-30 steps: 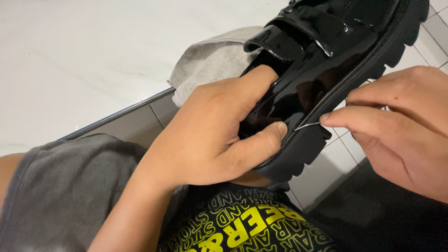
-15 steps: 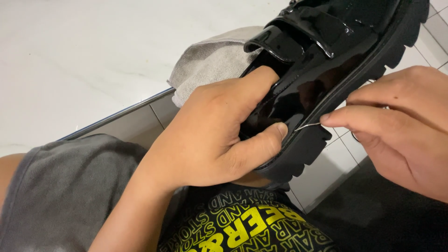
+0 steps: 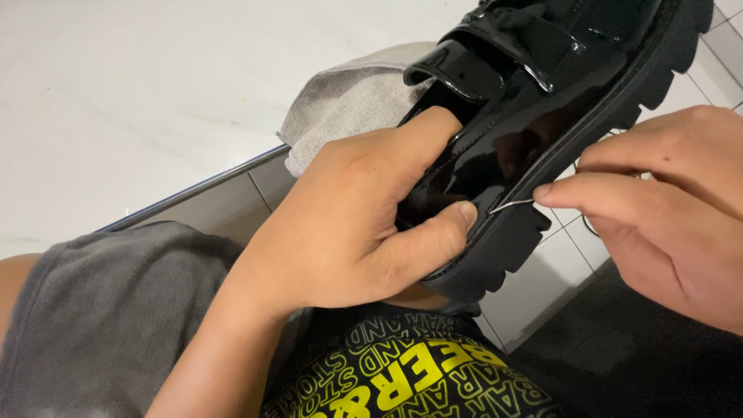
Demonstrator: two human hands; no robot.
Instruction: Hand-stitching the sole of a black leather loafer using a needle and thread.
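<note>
your left hand (image 3: 348,224) stays clamped on the black patent shoe (image 3: 534,116), fingers tucked inside the opening and thumb pressed on the side, just above the lugged sole (image 3: 503,248); nothing there has shifted in the last second. the shoe sits over your lap, a grey cloth (image 3: 348,101) behind it. your right hand (image 3: 665,209) still pinches a thin needle (image 3: 511,205) at the seam, barely moved, so the stitch looks mid-pull.

1 head-worn camera looks steeply down, very close, at the lap and tiled floor (image 3: 116,93).
</note>
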